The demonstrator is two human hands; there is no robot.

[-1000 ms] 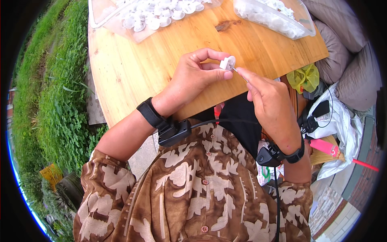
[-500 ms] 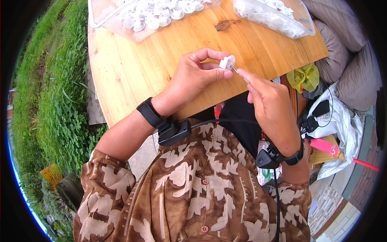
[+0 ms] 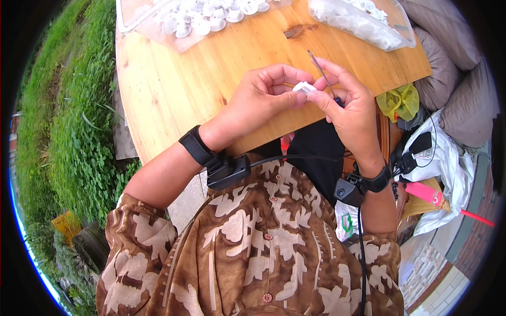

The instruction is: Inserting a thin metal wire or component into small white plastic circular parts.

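Your left hand (image 3: 263,97) is curled closed around a small white plastic part (image 3: 304,88), pinching it between thumb and fingertips right over the near edge of the round pale wooden table (image 3: 174,89). Your right hand (image 3: 350,108) sits right against it, fingers closed on a thin metal needle-like tool with a dark handle (image 3: 322,76). The shaft sticks up and away from you at a slant, and the lower end passes just beside the white part. Can't tell if the tip is actually inside the part or only touching it, your fingers cover that bit.

Both wrists have black straps with small black boxes, cables running off them over your brown patterned shirt (image 3: 253,247).

Far side of the table: a clear plastic bag spread open with a pile of small white round plastic pieces (image 3: 205,16) on the left, and a clear plastic tray filled with more white pieces (image 3: 363,23) on the right. Well apart from your hands, both of them.

Grass (image 3: 68,121) off to your left. On your right, a crumpled yellow-green plastic bag (image 3: 399,100) just past the table edge, grey cushions (image 3: 453,79) beyond it.
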